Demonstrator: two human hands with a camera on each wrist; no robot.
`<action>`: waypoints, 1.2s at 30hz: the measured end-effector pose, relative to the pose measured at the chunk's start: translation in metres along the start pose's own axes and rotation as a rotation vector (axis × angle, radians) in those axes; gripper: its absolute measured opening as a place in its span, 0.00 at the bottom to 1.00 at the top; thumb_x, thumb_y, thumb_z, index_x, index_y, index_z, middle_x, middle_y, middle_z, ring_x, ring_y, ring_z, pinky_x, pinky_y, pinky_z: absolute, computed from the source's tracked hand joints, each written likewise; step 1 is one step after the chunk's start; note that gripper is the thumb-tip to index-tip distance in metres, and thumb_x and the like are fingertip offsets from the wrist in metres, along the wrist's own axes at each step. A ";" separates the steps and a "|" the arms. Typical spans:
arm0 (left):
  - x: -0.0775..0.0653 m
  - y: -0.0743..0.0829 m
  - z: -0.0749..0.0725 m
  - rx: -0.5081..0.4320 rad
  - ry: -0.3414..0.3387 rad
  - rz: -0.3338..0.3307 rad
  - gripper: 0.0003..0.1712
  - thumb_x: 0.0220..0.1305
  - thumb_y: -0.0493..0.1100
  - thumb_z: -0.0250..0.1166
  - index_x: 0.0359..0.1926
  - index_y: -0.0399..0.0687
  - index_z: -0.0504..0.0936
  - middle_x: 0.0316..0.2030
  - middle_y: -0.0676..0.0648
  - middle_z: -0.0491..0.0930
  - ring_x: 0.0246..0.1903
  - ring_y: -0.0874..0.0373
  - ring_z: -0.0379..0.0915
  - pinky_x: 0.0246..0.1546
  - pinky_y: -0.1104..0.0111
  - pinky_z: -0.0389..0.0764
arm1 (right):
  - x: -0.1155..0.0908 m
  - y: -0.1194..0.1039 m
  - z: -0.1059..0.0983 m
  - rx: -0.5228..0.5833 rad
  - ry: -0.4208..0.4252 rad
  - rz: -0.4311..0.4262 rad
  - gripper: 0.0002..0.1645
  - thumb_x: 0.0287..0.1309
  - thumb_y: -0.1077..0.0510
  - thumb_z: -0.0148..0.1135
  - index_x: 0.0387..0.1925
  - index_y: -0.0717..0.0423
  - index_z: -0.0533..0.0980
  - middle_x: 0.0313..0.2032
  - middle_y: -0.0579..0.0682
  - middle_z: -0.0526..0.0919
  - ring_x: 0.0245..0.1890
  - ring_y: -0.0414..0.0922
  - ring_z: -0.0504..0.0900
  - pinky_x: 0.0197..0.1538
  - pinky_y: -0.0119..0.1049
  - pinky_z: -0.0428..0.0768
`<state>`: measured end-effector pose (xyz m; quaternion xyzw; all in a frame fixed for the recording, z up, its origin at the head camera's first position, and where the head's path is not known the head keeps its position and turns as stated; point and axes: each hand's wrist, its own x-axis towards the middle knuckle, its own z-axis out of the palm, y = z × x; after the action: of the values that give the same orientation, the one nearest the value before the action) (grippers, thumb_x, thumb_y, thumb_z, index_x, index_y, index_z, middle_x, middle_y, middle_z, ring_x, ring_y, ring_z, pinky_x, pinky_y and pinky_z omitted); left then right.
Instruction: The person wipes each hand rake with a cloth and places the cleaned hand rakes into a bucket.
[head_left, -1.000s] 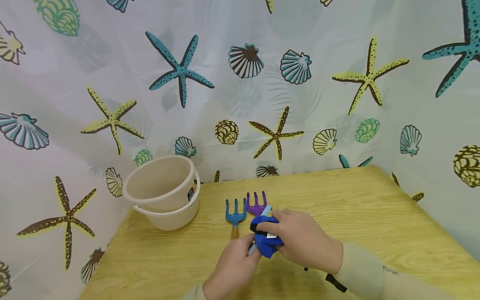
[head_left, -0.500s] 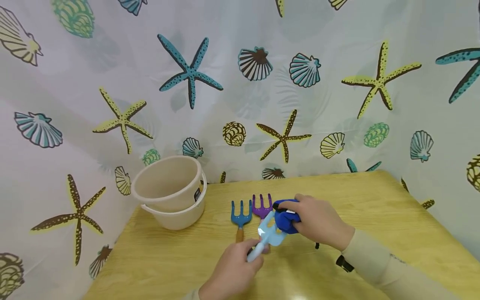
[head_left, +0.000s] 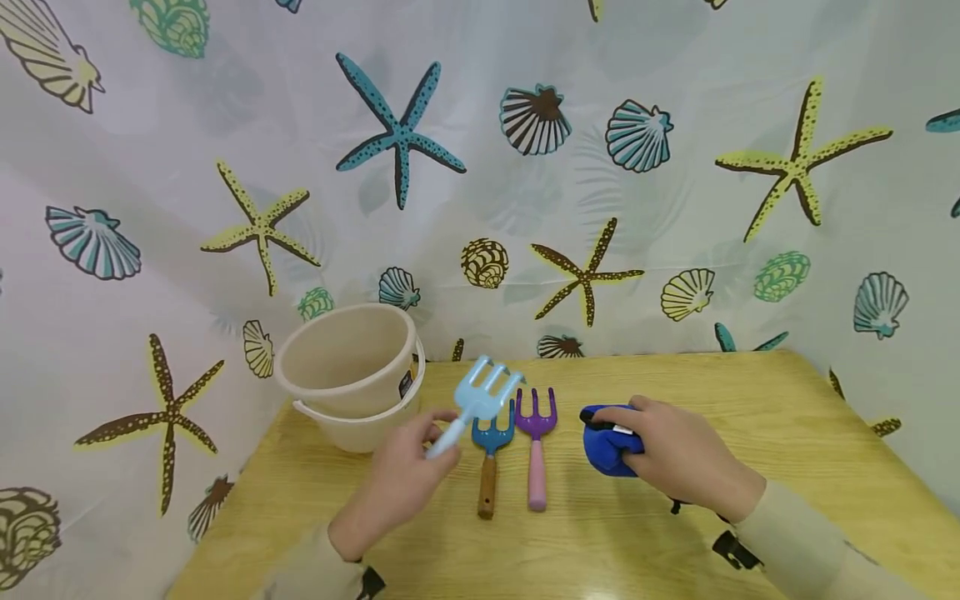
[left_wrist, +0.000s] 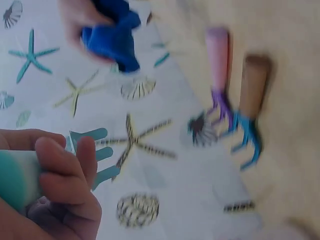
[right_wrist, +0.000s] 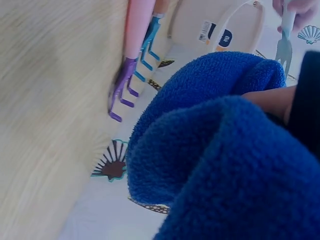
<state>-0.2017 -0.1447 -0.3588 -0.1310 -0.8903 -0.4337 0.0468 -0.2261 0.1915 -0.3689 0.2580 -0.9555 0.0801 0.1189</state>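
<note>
My left hand (head_left: 408, 475) grips the handle of a light blue garden hand fork (head_left: 482, 398), raised over the table with its tines pointing up and away. In the left wrist view the fingers curl round the pale handle. My right hand (head_left: 682, 457) holds a bunched blue terry cloth (head_left: 606, 450) to the right, apart from the fork. The cloth fills much of the right wrist view. Between the hands, a blue hand fork (head_left: 488, 483) with a wooden handle and a purple hand fork (head_left: 536, 425) with a pink handle lie side by side on the table.
A cream bucket (head_left: 341, 402) with a white handle stands at the back left of the wooden table (head_left: 675, 375). Behind it hangs a curtain (head_left: 480, 200) printed with shells and starfish.
My hands have moved apart. The light blue fork has come away from the cloth and risen leftward in my left hand, uncovering the purple fork. The cloth stays in my right hand.
</note>
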 end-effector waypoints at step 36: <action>0.163 -0.049 -0.177 0.589 -0.364 -0.319 0.09 0.59 0.39 0.59 0.30 0.38 0.82 0.25 0.42 0.82 0.19 0.55 0.76 0.23 0.66 0.79 | -0.006 -0.013 -0.014 0.037 -0.039 0.005 0.31 0.41 0.57 0.70 0.53 0.40 0.77 0.39 0.53 0.79 0.25 0.41 0.73 0.17 0.33 0.68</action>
<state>-0.3773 -0.2809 -0.2539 -0.0464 -0.9798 -0.1305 -0.1445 -0.2116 0.1866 -0.3555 0.2590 -0.9567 0.0929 0.0952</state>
